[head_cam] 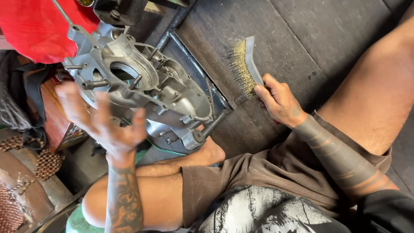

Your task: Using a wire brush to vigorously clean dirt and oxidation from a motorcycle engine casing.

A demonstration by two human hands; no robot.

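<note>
- My right hand (pixel 280 101) grips a wire brush (pixel 245 67); fingers wrapped tight around its grey handle, brass-coloured bristles pointing away from me and to the left.
- The brush hangs over the dark floor (pixel 302 39), just right of a black metal frame (pixel 202 82), not touching the engine part.
- My left hand (pixel 103 123) is blurred; fingers spread, palm open, holding nothing. It sits in front of the lower left edge of the engine case (pixel 142 86) and hides part of it. I cannot tell whether it touches the metal.
- The engine case is a grey cast-aluminium half with a round bore, several studs and bolts sticking out, resting tilted on the black frame.
- A red cloth (pixel 34 30) lies behind the case at upper left, close against it.
- A bare foot (pixel 211 151) lies just below the case, near the frame's round bar.
- Left of the case: a reddish-brown box (pixel 54 116), partly covered by the left hand.
- Far left: a brown beaded mat (pixel 45 164) and dark straps, well apart from the brush.
- Between brush and case stands only the frame rail.
</note>
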